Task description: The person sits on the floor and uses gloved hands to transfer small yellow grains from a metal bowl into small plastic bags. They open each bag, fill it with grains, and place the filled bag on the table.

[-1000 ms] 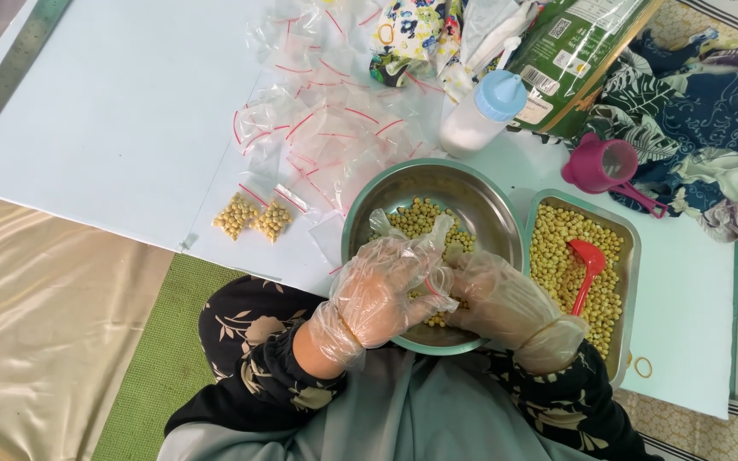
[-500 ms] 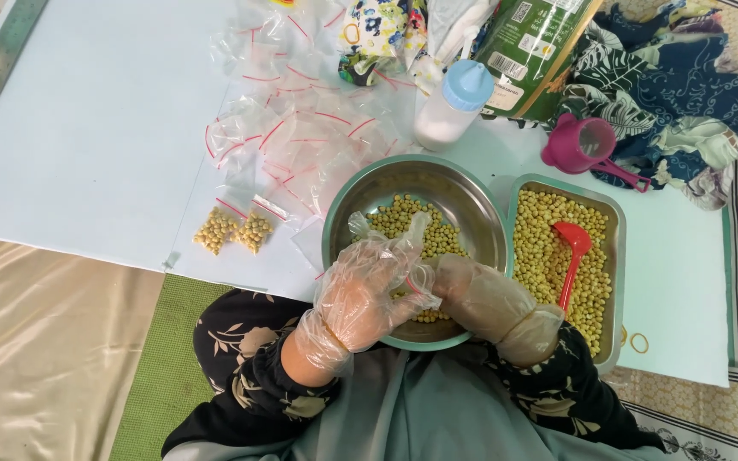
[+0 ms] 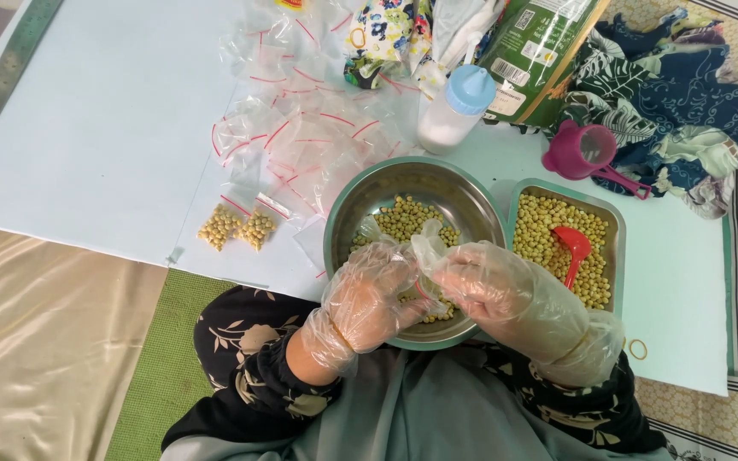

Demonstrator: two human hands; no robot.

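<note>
Pale blue table [image 3: 104, 128]; steel bowl [image 3: 471, 196] of yellow beans at 6 o'clock. Both gloved hands curl over it, left hand [image 3: 373, 294] and right hand [image 3: 480, 282] pinched on a small clear bag [image 3: 424, 243]. Filled bags [image 3: 237, 228] at 9 o'clock.

One head-worn camera looks steeply down — close over the metal bowl [image 3: 416, 192] at the table's [image 3: 87, 128] near edge

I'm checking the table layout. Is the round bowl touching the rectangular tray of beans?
Cannot tell. In the head view the bowl and tray rims sit side by side, with no plain gap or contact.
</note>
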